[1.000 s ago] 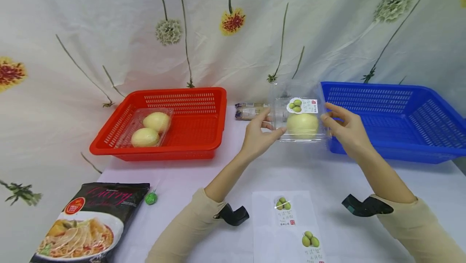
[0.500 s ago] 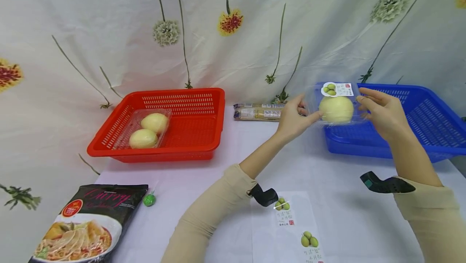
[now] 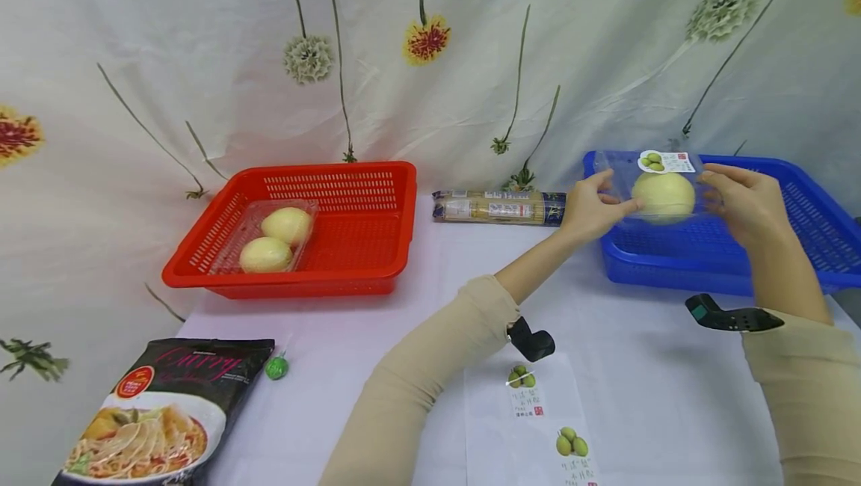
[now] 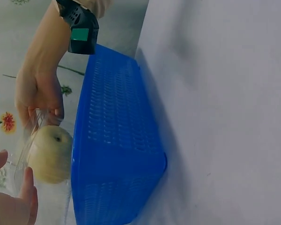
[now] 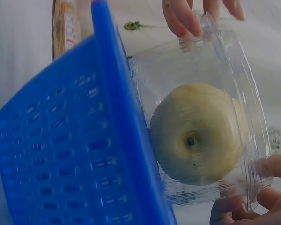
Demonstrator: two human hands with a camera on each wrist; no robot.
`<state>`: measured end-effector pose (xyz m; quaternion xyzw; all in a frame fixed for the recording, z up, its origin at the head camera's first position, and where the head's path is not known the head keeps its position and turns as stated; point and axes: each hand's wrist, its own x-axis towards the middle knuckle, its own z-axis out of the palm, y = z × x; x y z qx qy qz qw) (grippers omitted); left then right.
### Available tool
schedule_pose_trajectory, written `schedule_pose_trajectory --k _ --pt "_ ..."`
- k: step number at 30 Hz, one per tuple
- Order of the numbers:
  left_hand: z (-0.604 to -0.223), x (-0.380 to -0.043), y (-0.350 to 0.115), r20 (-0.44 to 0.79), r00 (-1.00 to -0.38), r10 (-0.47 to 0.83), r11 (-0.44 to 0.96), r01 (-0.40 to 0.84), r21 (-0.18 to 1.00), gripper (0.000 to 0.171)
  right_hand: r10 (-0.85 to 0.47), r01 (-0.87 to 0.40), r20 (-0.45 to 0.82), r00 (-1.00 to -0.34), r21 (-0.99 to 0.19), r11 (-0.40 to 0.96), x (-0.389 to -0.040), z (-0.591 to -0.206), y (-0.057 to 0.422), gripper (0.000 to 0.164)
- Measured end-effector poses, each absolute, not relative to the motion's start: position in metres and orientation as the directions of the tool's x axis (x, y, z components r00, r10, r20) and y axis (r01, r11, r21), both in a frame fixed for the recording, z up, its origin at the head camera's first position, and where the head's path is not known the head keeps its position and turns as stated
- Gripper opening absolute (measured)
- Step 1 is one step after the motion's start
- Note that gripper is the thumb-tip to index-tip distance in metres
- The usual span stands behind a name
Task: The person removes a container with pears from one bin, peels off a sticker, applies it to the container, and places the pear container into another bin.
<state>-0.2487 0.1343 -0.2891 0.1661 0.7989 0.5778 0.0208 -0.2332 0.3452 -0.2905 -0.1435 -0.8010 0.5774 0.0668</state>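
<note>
Both hands hold a clear plastic fruit box over the left part of the blue basket. Inside it sits one round, pale yellow fruit, its dark-centred hollow showing in the right wrist view. A white label with green fruit printed on it is stuck to the lid. My left hand pinches the box's left side. The opposite side is gripped by my right hand, its fingers and thumb at the box edge. In the left wrist view the fruit overlaps the basket rim.
A red basket at the left holds another clear box with two pale fruits. Noodle packs lie between the baskets. In front are a black noodle bag, a green lollipop and a label sheet.
Both hands have carried the fruit box rightward from beside the blue basket to over it. The noodle packs behind the left hand have become more visible.
</note>
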Motion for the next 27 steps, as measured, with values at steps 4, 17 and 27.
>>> schedule_pose_trajectory --k 4,17,27 --pt "-0.295 -0.248 0.14 0.134 -0.943 0.306 0.277 0.223 0.935 0.06 0.308 0.191 -0.092 -0.947 -0.932 0.309 -0.233 -0.294 0.351 0.072" --pt "-0.31 -0.248 0.146 0.06 -0.938 0.342 0.292 0.166 0.942 0.056 0.323 0.277 -0.163 -0.932 -0.897 0.346 -0.232 -0.311 0.359 0.073" --pt "-0.306 -0.244 0.153 -0.026 -0.907 0.421 0.293 0.109 0.95 0.058 0.342 0.341 -0.218 -0.914 -0.868 0.359 -0.234 -0.32 0.365 0.071"
